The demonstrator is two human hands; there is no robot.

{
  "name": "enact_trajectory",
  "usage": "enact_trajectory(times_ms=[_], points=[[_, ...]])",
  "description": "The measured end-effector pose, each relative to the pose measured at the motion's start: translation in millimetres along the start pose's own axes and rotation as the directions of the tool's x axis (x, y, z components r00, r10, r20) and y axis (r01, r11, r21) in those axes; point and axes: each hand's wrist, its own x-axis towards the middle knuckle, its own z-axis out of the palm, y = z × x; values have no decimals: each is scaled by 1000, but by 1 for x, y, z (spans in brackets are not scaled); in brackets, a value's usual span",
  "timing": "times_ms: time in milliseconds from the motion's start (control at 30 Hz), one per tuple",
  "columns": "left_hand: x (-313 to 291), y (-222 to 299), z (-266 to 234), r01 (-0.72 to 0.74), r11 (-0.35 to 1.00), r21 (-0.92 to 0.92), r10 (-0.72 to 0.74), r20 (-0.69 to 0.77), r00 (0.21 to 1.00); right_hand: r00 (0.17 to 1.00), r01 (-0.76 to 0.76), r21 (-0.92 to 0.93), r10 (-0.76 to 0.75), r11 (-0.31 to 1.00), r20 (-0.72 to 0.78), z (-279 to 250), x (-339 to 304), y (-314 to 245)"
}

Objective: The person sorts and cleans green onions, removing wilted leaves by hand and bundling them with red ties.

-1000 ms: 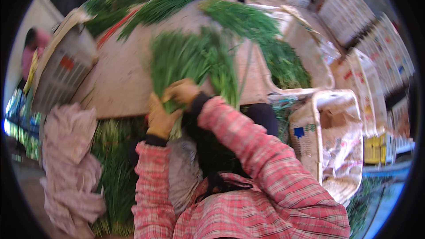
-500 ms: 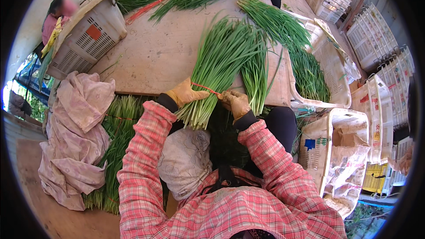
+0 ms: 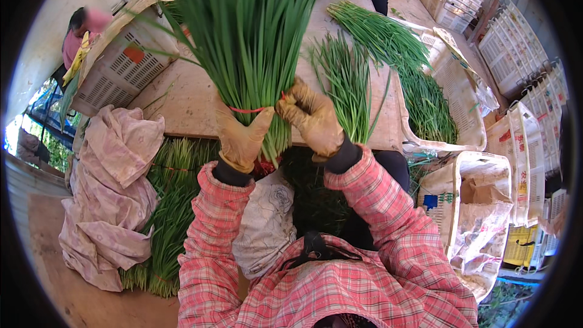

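Observation:
A thick bunch of long green chives (image 3: 243, 42) stands raised and upright in front of me, with a red tie (image 3: 246, 110) around its lower stalks. My left hand (image 3: 240, 136), in a yellowed glove, is closed around the pale stalk ends from the left. On the right side of the bunch, my gloved right hand (image 3: 313, 118) has its fingers pinched on the end of the red tie. A smaller loose pile of chives (image 3: 347, 82) lies on the wooden board (image 3: 188, 106) just beyond my right hand.
More chives (image 3: 382, 36) lie at the board's far right, beside a lined white crate (image 3: 446, 85) of chives. Left stand a crate (image 3: 124, 67), a crumpled cloth (image 3: 112, 188) and tied bunches (image 3: 173, 225). Another white crate (image 3: 437, 200) is at right. Two other people work beyond.
The chive bunch has come up off the board, from leaning away to upright and closer to me. Both hands rose with it, still at the stalks and tie.

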Motion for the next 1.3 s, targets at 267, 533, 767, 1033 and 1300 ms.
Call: enact_trajectory(times_ms=[267,533,767,1033,1300], points=[[-12,-117,-27,83,969,233,-180,430,885,984,-48,-32,53,998,172,-62,14,96],[-17,-120,-16,125,819,559,-417,432,800,978,-197,29,195,980,76,-56,11,153],[-20,-109,2,112,788,605,-356,300,885,983,-173,59,169,983,69,-80,8,134],[32,-39,-25,258,965,48,-252,439,862,985,-122,-418,162,900,63,-32,12,14],[22,-63,-31,572,800,179,-568,532,628,916,-393,-387,393,834,-83,-35,0,104]])
